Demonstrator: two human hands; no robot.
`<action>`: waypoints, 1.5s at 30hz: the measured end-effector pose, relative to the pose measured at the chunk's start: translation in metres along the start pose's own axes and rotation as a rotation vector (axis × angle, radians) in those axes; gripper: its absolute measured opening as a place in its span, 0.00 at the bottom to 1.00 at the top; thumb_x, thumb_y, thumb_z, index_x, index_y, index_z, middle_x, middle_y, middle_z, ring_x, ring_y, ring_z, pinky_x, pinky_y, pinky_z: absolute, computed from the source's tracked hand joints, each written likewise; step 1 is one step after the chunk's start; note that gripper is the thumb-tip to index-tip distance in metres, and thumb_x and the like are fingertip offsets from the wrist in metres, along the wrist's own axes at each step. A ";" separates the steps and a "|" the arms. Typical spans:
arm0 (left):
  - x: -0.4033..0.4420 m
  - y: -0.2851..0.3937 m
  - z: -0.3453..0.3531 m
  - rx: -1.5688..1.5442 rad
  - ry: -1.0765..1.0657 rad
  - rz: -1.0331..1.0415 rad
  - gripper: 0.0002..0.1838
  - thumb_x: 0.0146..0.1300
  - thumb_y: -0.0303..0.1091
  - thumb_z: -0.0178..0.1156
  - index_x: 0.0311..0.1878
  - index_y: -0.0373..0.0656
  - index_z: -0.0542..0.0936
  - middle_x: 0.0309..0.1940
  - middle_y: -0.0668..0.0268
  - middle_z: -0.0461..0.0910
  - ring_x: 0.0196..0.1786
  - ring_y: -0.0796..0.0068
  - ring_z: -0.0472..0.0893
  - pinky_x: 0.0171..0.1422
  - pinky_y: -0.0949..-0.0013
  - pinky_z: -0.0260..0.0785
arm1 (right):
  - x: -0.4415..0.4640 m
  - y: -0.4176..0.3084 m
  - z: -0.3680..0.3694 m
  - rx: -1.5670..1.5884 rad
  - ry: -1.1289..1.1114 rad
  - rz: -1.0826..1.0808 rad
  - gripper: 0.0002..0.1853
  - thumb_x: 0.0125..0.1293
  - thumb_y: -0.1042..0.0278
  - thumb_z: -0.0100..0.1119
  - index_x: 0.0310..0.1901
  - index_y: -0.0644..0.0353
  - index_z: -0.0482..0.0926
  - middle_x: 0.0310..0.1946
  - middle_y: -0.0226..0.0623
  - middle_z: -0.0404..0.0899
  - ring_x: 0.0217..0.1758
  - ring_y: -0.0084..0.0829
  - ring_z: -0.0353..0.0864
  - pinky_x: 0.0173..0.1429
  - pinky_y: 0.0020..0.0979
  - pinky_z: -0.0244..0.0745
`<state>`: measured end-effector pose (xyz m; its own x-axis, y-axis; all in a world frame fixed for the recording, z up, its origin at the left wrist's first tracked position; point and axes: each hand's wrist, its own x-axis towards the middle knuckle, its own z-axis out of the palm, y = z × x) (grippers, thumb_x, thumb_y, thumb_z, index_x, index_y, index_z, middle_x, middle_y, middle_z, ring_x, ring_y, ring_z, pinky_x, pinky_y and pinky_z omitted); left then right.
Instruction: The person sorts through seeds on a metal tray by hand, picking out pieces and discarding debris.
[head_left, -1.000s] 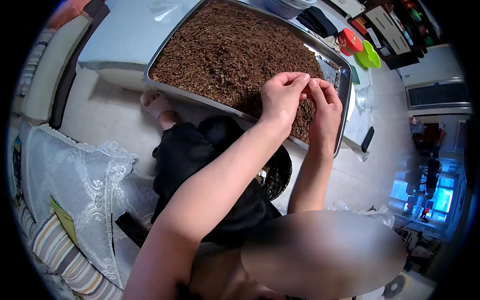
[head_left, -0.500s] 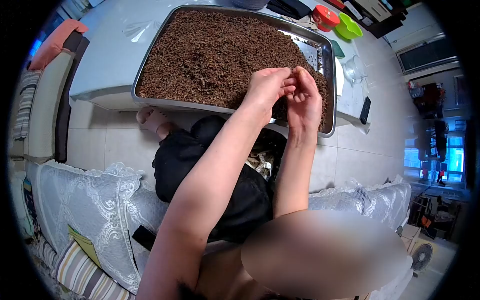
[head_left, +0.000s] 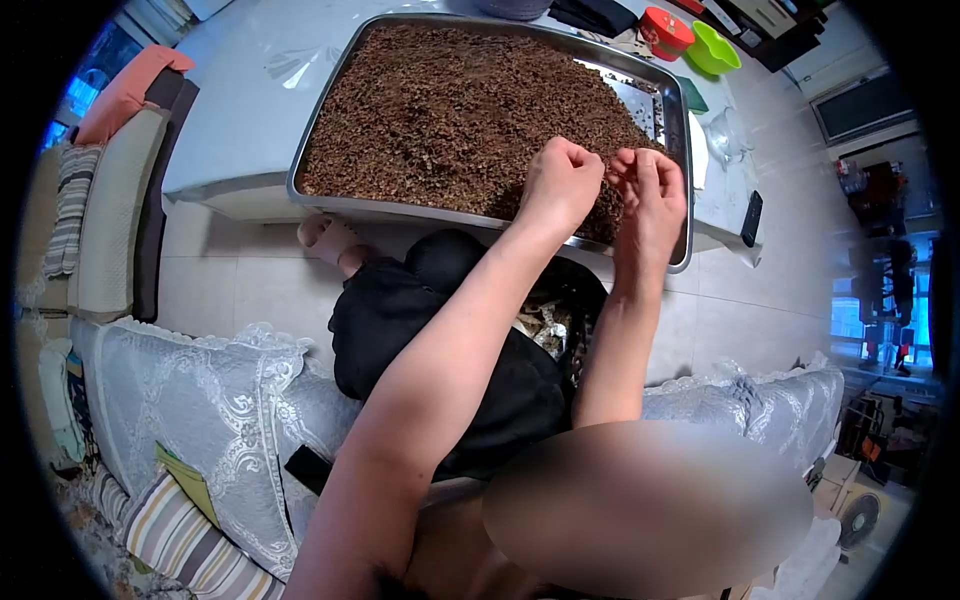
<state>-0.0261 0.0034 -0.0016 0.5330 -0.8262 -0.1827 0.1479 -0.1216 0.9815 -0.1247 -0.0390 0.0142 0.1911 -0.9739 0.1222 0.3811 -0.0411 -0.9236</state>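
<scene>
My left hand (head_left: 563, 185) is closed in a pinch above the right part of a heap of small brown granules (head_left: 460, 110). Whatever its fingertips hold, if anything, is too small to make out. Just right of it, a small gap away, my right hand (head_left: 652, 190) is raised with its fingers curled together near the thumb. Any thing between those fingers cannot be seen. The heap fills most of a shallow metal tray (head_left: 390, 205), and bare metal shows at the tray's upper right.
The tray rests on a white table (head_left: 235, 140). A red round container (head_left: 667, 33) and a green bowl (head_left: 714, 48) stand behind it. A dark phone-like object (head_left: 752, 218) lies at the right edge. Below my arms, a dark bin (head_left: 545, 320) holds pale scraps.
My hands, whose fingertips met over the tray, have drawn apart sideways. The right hand's fingers have curled in. The whole view has shifted slightly to the right.
</scene>
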 end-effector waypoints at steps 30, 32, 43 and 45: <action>-0.029 0.045 0.006 0.338 0.366 0.739 0.19 0.63 0.44 0.63 0.48 0.37 0.83 0.41 0.60 0.84 0.51 0.60 0.79 0.62 0.60 0.66 | 0.039 0.077 0.051 -1.074 -0.349 -0.513 0.07 0.67 0.68 0.61 0.42 0.60 0.81 0.33 0.40 0.80 0.39 0.37 0.79 0.44 0.36 0.73; -0.021 0.047 0.000 0.209 0.369 0.543 0.18 0.65 0.42 0.62 0.48 0.36 0.83 0.42 0.61 0.84 0.50 0.64 0.79 0.61 0.64 0.67 | 0.044 0.075 0.041 -0.994 -0.348 -0.408 0.07 0.67 0.67 0.61 0.42 0.60 0.81 0.35 0.41 0.81 0.39 0.36 0.80 0.44 0.36 0.74; -0.010 0.039 -0.029 -0.450 0.011 -0.067 0.15 0.70 0.36 0.60 0.56 0.40 0.78 0.43 0.71 0.80 0.43 0.82 0.77 0.47 0.76 0.71 | 0.012 0.010 0.026 -0.046 -0.199 0.257 0.12 0.68 0.62 0.66 0.46 0.60 0.82 0.35 0.25 0.82 0.34 0.14 0.76 0.34 0.19 0.64; -0.012 0.039 -0.023 -0.452 -0.043 -0.032 0.15 0.69 0.38 0.64 0.53 0.38 0.81 0.38 0.70 0.82 0.37 0.83 0.78 0.43 0.78 0.73 | 0.008 0.009 0.022 -0.129 -0.209 0.201 0.12 0.67 0.62 0.66 0.46 0.60 0.82 0.34 0.25 0.82 0.32 0.13 0.75 0.33 0.19 0.64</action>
<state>-0.0074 0.0208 0.0373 0.4885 -0.8491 -0.2008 0.5179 0.0970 0.8499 -0.1002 -0.0420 0.0147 0.4379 -0.8990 -0.0076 0.2012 0.1063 -0.9738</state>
